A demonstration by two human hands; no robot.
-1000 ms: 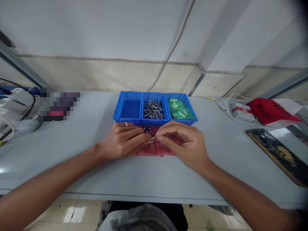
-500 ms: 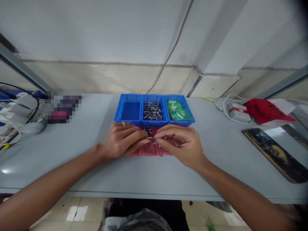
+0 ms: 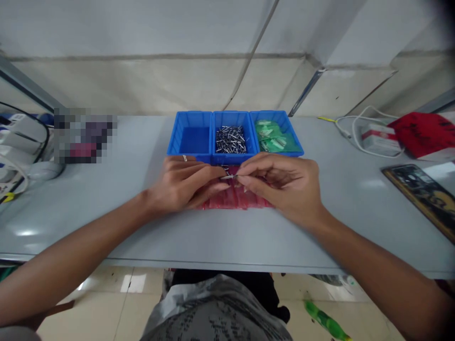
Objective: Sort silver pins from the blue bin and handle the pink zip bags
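Observation:
A small silvery rivet (image 3: 228,177) lies level between my two hands, just in front of the blue bins. My right hand (image 3: 286,184) pinches its right end between thumb and forefinger. The thumb and forefinger of my left hand (image 3: 188,182) close around its left part; the other fingers are curled with the palm down. Beneath both hands is pink-red plastic bagging (image 3: 227,200), partly covered by them. A few more rivets (image 3: 223,166) lie on it, close to the middle bin.
Three joined blue bins stand behind my hands: the left bin (image 3: 195,139) shows its bare floor, the middle one holds many rivets (image 3: 231,139), the right one green bags (image 3: 273,135). A phone (image 3: 423,196), white box (image 3: 381,139) and red packet (image 3: 423,135) lie right; chargers and cables (image 3: 24,142) left.
My view has tilted down and shifted slightly, so the bins and hands appear higher in the picture. Both hands stay at the rivet, over the pink-red plastic.

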